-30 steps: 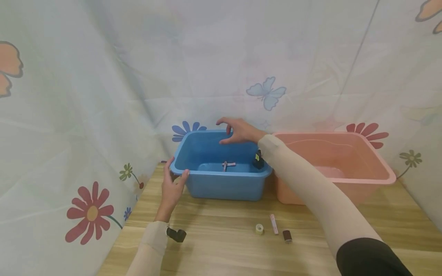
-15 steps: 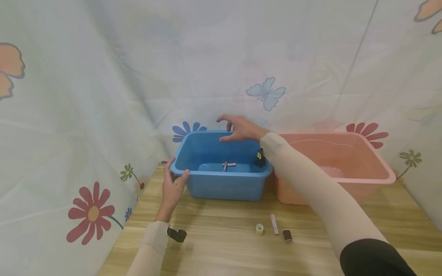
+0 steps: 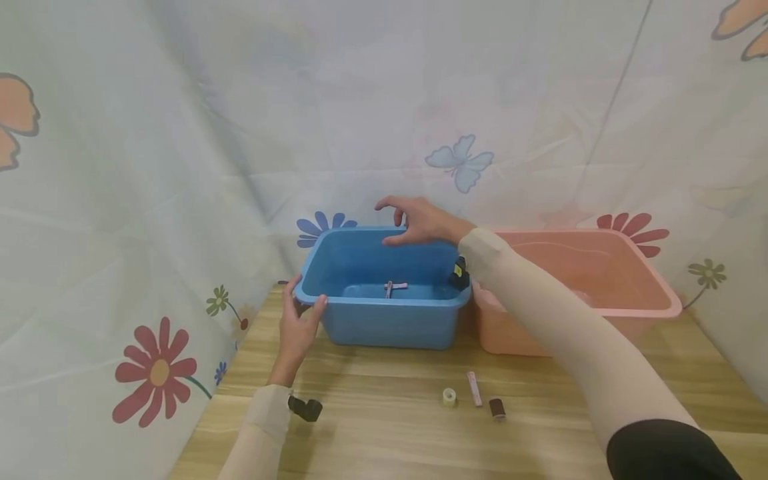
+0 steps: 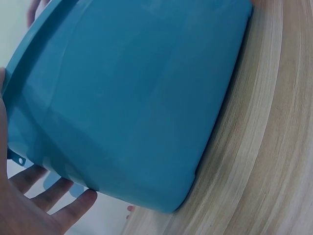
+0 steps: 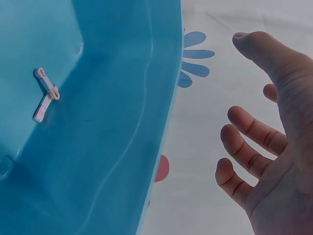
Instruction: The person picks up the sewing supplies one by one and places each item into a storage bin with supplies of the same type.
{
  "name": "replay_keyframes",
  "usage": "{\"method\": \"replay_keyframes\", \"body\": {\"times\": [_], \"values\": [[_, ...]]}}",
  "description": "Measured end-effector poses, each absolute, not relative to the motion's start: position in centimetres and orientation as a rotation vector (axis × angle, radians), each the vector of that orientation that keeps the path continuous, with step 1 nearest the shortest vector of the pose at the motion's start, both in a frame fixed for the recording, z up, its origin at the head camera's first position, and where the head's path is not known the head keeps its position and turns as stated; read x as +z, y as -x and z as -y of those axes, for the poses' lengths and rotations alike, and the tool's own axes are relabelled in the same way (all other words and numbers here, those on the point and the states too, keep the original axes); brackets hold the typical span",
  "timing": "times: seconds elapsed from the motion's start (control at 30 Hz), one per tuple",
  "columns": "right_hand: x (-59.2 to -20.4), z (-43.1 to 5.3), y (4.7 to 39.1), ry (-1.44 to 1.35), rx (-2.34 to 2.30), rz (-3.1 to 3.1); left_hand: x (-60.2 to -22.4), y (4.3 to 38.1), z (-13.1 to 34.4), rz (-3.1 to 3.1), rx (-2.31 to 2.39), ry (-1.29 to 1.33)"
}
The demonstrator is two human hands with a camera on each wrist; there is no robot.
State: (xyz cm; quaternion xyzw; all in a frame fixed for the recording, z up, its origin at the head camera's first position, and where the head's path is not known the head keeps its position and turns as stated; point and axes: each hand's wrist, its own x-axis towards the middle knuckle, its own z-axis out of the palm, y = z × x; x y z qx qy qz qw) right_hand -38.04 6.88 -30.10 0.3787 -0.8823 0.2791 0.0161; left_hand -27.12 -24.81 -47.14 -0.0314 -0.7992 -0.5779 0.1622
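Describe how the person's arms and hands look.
The left hand and right hand are bare. Pale beige sleeves cover the forearms, with black fabric above the right one. A small black device sits by each wrist; the right one bears a yellow-green mark.

From the head I look forward and down at the blue tub (image 3: 390, 325), which both wrist views show closer.

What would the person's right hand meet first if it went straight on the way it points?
Probably the printed fabric backdrop: the right hand seems to point leftward above the blue tub, though depth is unclear.
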Motion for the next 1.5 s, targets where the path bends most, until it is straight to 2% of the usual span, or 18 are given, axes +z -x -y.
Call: {"method": "replay_keyframes", "body": {"times": [1.5], "values": [[-28.9, -9.5, 34.7, -1.285, 0.756, 2.698, -47.5, 27.0, 24.6, 2.259, -1.623, 0.084]]}}
